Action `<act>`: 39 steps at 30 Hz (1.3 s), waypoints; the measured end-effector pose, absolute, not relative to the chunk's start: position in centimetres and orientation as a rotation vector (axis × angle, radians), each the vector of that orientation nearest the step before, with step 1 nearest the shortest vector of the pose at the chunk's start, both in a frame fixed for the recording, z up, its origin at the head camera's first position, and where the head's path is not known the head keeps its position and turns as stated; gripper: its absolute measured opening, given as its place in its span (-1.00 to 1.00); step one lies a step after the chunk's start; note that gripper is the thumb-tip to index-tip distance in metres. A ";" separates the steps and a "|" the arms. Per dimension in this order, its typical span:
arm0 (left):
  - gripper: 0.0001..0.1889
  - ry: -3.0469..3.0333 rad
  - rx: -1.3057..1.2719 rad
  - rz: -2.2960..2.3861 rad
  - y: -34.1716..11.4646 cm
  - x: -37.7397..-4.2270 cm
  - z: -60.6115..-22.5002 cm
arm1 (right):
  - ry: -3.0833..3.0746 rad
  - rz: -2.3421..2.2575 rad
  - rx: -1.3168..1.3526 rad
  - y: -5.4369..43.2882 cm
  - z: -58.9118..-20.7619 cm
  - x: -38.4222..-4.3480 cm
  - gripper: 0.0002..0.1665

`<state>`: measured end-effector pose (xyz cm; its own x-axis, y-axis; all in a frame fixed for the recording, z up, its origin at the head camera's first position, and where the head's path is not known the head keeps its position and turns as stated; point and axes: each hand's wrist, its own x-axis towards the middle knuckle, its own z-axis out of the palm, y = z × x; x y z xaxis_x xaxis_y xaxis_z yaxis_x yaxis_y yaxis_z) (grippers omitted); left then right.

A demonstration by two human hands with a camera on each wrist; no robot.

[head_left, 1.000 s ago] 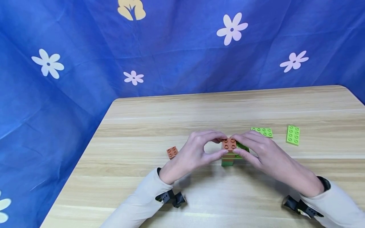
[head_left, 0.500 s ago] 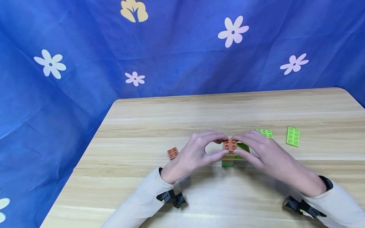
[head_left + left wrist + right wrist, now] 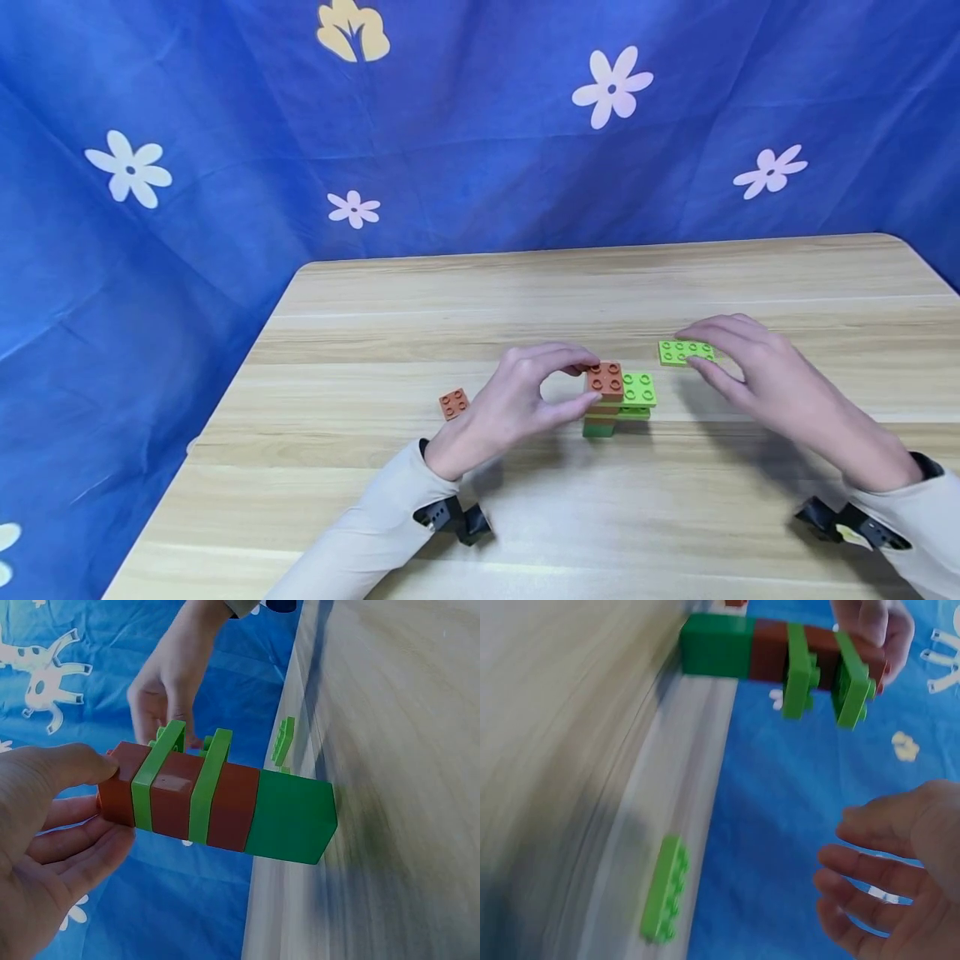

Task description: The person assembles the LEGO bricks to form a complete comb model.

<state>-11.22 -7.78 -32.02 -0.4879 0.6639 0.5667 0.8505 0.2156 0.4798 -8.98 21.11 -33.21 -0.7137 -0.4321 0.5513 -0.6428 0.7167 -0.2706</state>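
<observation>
A tower of toy building bricks (image 3: 604, 392) stands upright on the table. In the left wrist view it shows a dark green brick (image 3: 291, 819) at its base, then reddish-brown bricks alternating with two light green plates that jut out to one side. My left hand (image 3: 517, 404) pinches the topmost brown brick (image 3: 126, 784) between thumb and fingers. To the right, my right hand (image 3: 772, 379) hovers over a studded light green plate (image 3: 675, 350), holding nothing. Its fingers are spread and slightly bent in the right wrist view, apart from the plate.
A loose brown brick (image 3: 453, 403) lies on the wooden table (image 3: 450, 317), just left of my left hand. Behind the table hangs a blue cloth (image 3: 480, 125) with printed flowers. Another light green plate, seen earlier, is hidden by my right hand.
My right hand has let go of the tower's top and moved right, over the loose green plate. The left hand has kept its pinch. The tower's upper green plate is now uncovered.
</observation>
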 end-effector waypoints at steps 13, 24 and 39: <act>-0.66 -2.210 -1.419 -1.116 -7.8 -11.6 -32.4 | -2.483 0.475 0.815 25.7 -35.6 -9.8 -0.42; -0.66 -2.213 -1.408 -1.122 -7.8 -11.5 -32.3 | -2.539 0.418 0.827 27.6 -37.0 -10.2 -0.37; -0.65 -2.226 -1.401 -1.130 -7.7 -11.4 -32.3 | -2.609 0.308 0.782 30.1 -38.1 -10.9 -0.24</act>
